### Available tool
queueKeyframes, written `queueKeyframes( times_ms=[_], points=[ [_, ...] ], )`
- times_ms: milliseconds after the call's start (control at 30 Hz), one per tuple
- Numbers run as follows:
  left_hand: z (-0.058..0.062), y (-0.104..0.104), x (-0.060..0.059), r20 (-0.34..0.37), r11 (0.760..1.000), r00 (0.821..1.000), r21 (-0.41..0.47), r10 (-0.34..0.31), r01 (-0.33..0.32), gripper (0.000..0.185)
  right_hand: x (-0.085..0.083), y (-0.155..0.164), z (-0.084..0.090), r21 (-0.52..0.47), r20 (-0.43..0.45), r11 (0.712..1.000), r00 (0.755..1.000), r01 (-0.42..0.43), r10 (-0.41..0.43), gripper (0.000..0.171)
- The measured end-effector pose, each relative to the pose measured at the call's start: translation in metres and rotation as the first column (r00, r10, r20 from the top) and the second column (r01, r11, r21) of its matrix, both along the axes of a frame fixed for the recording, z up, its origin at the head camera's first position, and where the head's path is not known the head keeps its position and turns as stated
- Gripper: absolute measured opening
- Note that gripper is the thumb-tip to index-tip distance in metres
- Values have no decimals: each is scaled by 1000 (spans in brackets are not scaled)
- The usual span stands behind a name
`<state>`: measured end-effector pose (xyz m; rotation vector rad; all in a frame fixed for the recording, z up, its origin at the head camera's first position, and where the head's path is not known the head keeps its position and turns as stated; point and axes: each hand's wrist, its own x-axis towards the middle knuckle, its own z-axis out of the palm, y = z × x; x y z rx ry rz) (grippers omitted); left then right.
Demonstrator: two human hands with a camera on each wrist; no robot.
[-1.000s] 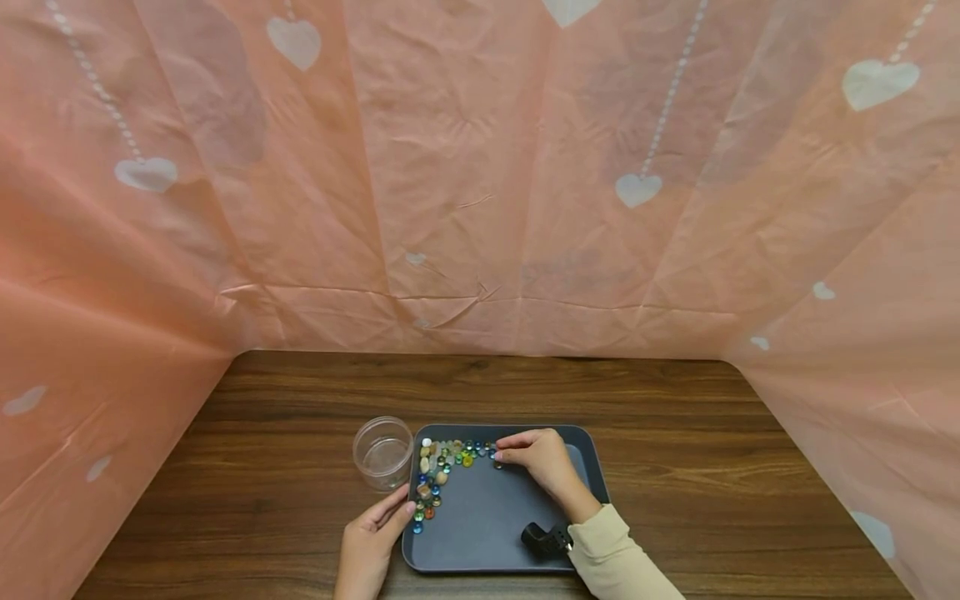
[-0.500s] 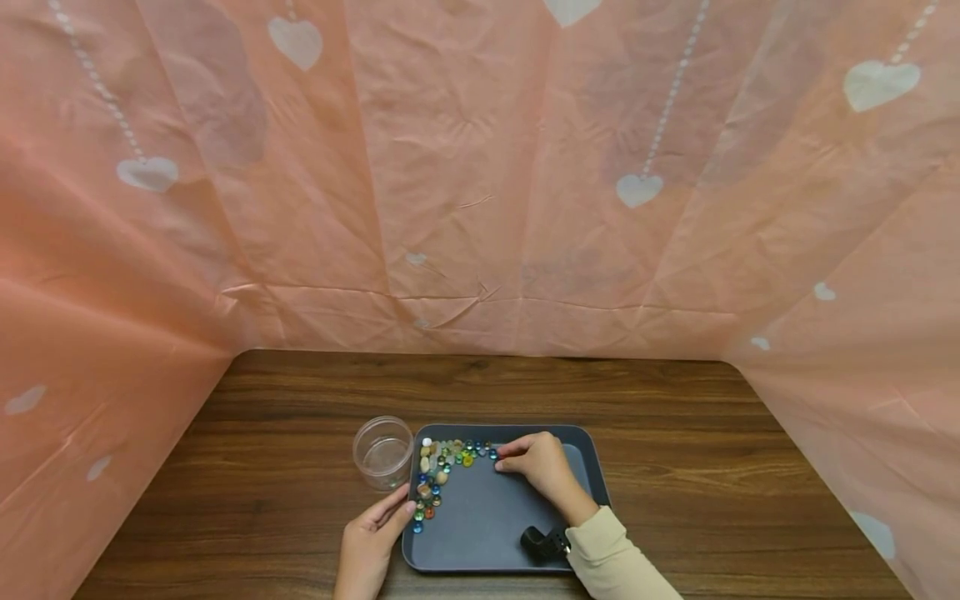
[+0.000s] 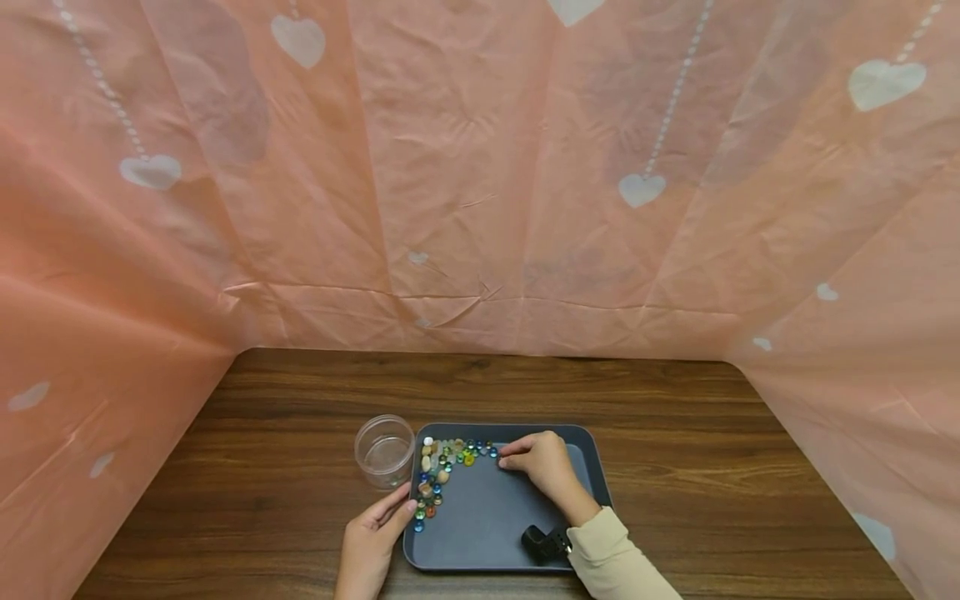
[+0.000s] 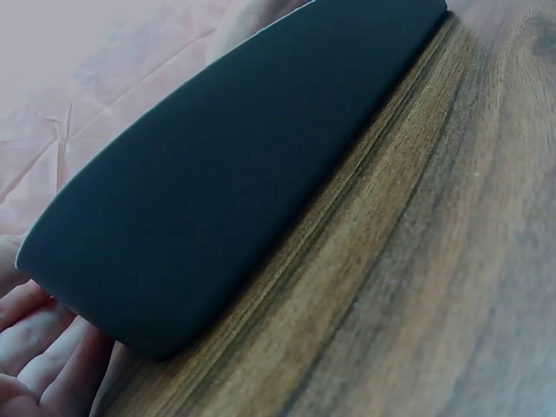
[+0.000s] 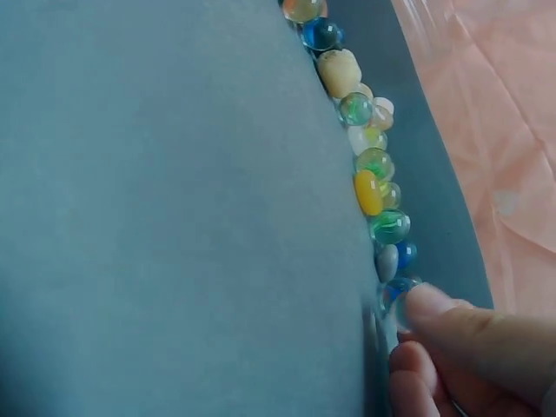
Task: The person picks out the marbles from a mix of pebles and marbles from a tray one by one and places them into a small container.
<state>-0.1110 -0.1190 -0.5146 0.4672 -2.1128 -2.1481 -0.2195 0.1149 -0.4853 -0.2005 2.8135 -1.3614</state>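
Note:
A dark grey tray (image 3: 495, 533) holds glass marbles (image 3: 438, 500) and pebbles (image 3: 442, 477) gathered along its left and far sides. My left hand (image 3: 371, 537) grips the tray's left rim, thumb over the edge and fingers along the outside; the left wrist view shows those fingers (image 4: 52, 347) beside the tray's dark outer wall (image 4: 217, 174). Near the far side, my right hand (image 3: 546, 467) pinches a clear marble (image 5: 402, 313) between thumb and fingers, right at the end of the row. A blue marble (image 5: 398, 288) lies close by its thumb tip.
A clear round plastic tub (image 3: 384, 454) stands left of the tray on the wooden table (image 3: 675, 433). A black camera mount (image 3: 543, 543) on the right wrist hangs over the tray. Pink curtains (image 3: 480, 208) enclose the table's back and sides.
A marble that showed below the right fingertips a second ago is now hidden at them in the head view; that thumb dipped, then rose slightly. The left hand has kept its grip.

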Motion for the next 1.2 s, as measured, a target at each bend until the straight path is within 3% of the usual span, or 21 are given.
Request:
queueKeyframes(
  times_ms=[133, 333, 533, 900, 1200],
  points=[
    [0, 0, 0, -3, 1000, 1000, 10, -1, 1, 42, -1, 1, 4, -186, 113, 981, 993, 52, -31, 14],
    [0, 0, 0, -2, 1000, 1000, 3, -4, 4, 42, -3, 2, 11, -513, 327, 850, 943, 118, 66, 27],
    [1, 0, 0, -9, 1000, 1000, 6, 0, 0, 43, -4, 2, 16, -652, 355, 754, 912, 84, 205, 37],
    [3, -1, 2, -8, 1000, 1000, -21, 8, -8, 42, -7, -24, 26, -710, 337, 703, 895, 38, 292, 38],
    [3, 2, 1, -7, 1000, 1000, 0, 22, -22, 40, -10, -59, 37, -683, 331, 730, 896, 11, 296, 32]
  ],
)
